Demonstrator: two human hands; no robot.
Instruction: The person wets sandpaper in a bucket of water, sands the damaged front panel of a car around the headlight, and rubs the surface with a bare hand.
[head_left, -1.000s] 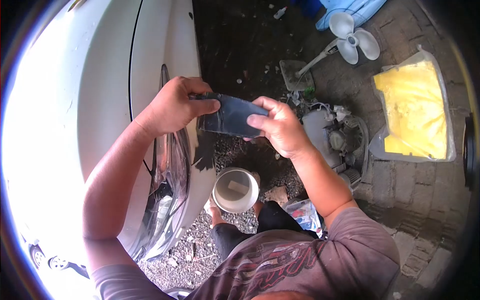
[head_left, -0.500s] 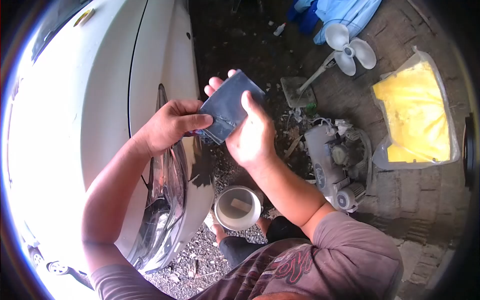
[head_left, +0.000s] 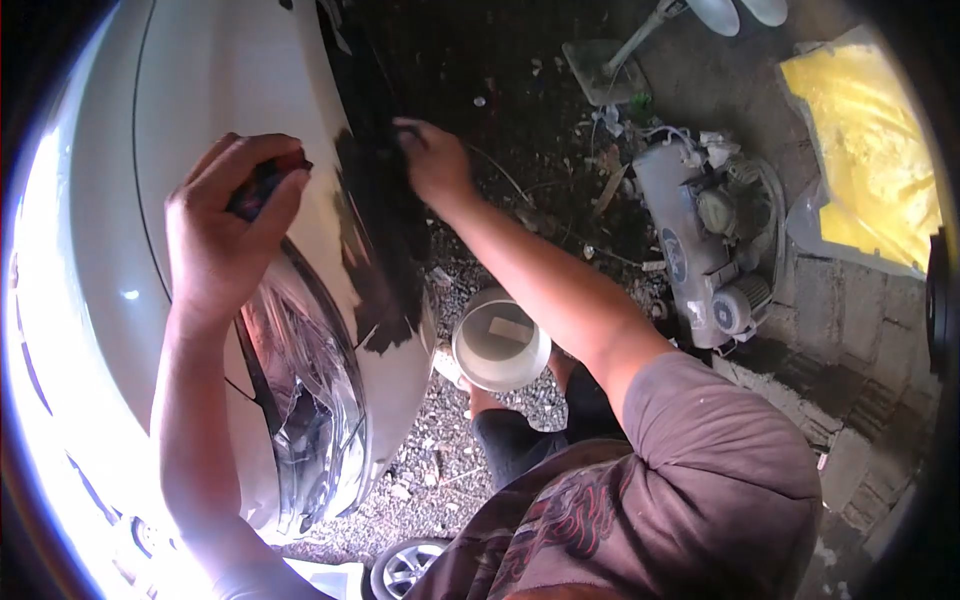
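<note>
A small dark bundle with red and blue patches (head_left: 262,190) is wrapped in the closed fingers of my left hand (head_left: 232,225), above the white car body (head_left: 225,85) and headlight (head_left: 305,400). My right hand (head_left: 437,168) is at the outer edge of the black patch (head_left: 375,235) on the car's corner. Its fingers are curled around something dark, too blurred to identify. The dark flat sheet cannot be told apart from the black surface.
Below my right forearm is a round bucket (head_left: 500,345) on gravel. To the right are a grey compressor (head_left: 690,240) and a yellow sheet in clear plastic (head_left: 865,150). A fan's base (head_left: 605,72) stands at the top, and a wheel (head_left: 405,568) shows at the bottom.
My hands have moved apart. The left, no longer touching the dark sheet, went left over the car body; the right went to the black patch. The view has shifted, showing more of the patch.
</note>
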